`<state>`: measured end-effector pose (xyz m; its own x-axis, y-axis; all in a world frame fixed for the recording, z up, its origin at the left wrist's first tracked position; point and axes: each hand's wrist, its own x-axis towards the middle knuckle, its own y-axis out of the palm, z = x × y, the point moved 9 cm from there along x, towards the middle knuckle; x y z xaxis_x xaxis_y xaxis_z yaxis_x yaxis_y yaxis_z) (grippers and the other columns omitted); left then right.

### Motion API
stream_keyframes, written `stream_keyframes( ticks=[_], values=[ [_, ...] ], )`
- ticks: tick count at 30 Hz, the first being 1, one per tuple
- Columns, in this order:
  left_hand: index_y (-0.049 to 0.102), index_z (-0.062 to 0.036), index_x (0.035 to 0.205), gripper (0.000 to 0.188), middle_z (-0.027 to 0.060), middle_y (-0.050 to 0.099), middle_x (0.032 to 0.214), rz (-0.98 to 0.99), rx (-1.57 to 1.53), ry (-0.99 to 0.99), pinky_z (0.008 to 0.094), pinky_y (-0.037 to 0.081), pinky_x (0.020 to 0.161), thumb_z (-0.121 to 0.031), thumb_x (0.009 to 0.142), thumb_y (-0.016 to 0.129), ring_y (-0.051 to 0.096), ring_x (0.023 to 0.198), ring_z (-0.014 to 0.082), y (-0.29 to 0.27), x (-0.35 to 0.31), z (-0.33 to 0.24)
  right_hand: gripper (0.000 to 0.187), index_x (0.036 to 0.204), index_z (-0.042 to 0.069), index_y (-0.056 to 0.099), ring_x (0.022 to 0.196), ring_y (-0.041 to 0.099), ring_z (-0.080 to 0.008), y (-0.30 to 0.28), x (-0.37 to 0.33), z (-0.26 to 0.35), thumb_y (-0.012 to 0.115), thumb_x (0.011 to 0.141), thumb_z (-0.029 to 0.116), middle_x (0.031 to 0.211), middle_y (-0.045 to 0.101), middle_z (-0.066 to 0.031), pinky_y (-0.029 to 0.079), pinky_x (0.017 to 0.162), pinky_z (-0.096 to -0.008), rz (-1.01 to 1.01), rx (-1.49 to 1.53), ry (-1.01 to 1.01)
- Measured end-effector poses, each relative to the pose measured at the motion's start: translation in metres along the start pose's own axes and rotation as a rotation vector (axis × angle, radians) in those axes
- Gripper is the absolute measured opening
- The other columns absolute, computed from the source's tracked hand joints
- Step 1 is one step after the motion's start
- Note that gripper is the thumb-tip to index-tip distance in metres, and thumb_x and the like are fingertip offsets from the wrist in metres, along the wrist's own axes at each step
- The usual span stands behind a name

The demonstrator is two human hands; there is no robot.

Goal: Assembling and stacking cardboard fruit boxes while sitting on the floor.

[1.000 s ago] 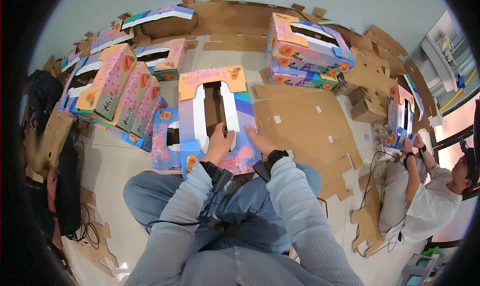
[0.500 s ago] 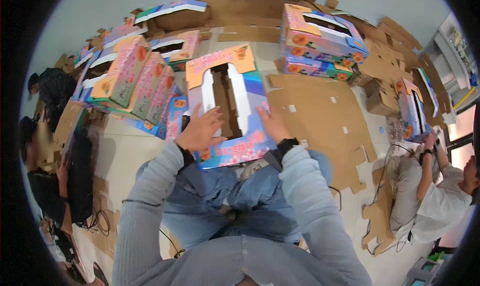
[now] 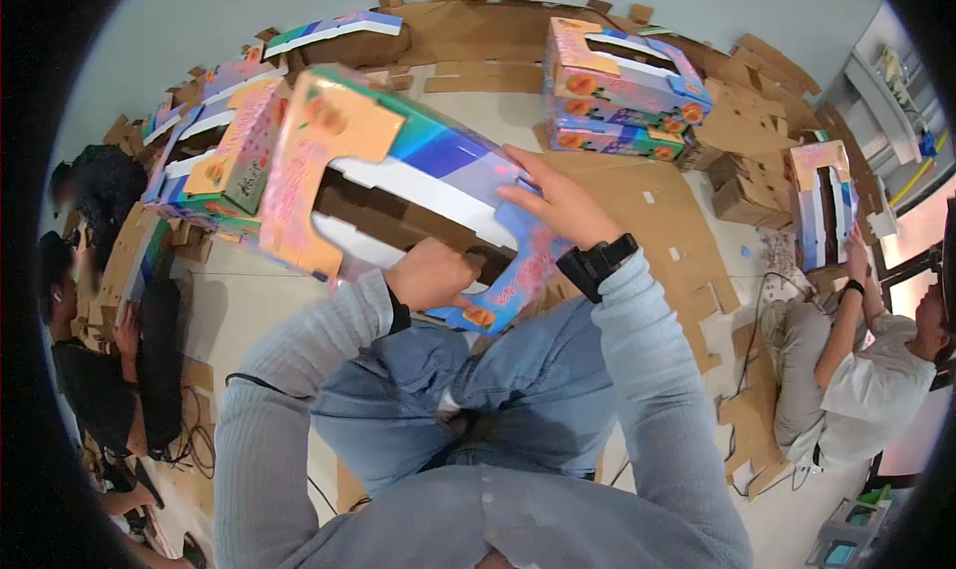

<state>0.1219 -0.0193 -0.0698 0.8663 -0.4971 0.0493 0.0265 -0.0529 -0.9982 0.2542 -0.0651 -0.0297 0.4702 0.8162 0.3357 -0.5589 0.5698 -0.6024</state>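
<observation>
A printed cardboard box (image 3: 423, 151), pink, blue and orange with an oblong opening in its top, is tilted in front of me above my lap. My left hand (image 3: 433, 272) is closed, its fingers curled into the opening near the box's near end. Around the right side edge of the box is my right hand (image 3: 563, 206), thumb on the top panel and some fingers hidden behind the side. White inner flaps border the opening, and brown inside walls show through it. The box's far-left end overlaps the view of other boxes.
Similar boxes (image 3: 239, 166) stand at the left, and a stack (image 3: 627, 96) is at the back right. Flattened cardboard (image 3: 657, 211) covers the floor on the right. One person (image 3: 861, 370) handles a box (image 3: 822, 206) at the right; others (image 3: 95, 370) sit at the left.
The box has turned anticlockwise, its far end swinging left, and it has tilted. My left hand has curled into the opening. My right hand has moved up along the side edge.
</observation>
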Motion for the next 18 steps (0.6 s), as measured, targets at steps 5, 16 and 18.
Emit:
stream_keyframes(
  ticks=[5,16,18],
  values=[
    [0.062,-0.0042,0.078,0.042,0.0126,0.063,0.067,-0.059,-0.036,-0.238,0.0415,0.049,0.061,-0.045,0.071,0.071,0.065,0.068,0.0303,-0.016,0.02,0.023,0.062,0.137,-0.001,0.039,0.13,0.035,-0.0394,-0.046,-0.022,0.018,0.061,0.09,0.034,0.14,0.038,-0.0235,0.029,0.107,-0.0447,-0.327,-0.342,-0.066],
    [0.063,-0.0025,0.09,0.046,0.0186,0.066,0.079,-0.64,-0.504,-0.624,0.0442,0.049,0.064,-0.048,0.081,0.066,0.064,0.076,0.037,-0.07,0.061,0.078,0.067,0.147,-0.002,0.015,0.135,0.031,-0.0275,-0.033,-0.06,-0.052,0.051,0.098,0.027,0.147,0.029,-0.0183,0.028,0.11,-0.0385,-0.54,0.632,0.226],
    [0.065,-0.0009,0.095,0.039,0.0157,0.068,0.082,-0.767,-0.693,-0.566,0.0377,0.05,0.067,-0.038,0.084,0.068,0.066,0.074,0.0294,-0.071,0.061,0.077,0.071,0.149,0.004,0.008,0.137,0.027,-0.0251,-0.015,-0.054,-0.051,0.052,0.098,0.026,0.149,0.026,-0.0171,0.027,0.11,-0.0377,-0.402,0.744,0.253]
  ],
)
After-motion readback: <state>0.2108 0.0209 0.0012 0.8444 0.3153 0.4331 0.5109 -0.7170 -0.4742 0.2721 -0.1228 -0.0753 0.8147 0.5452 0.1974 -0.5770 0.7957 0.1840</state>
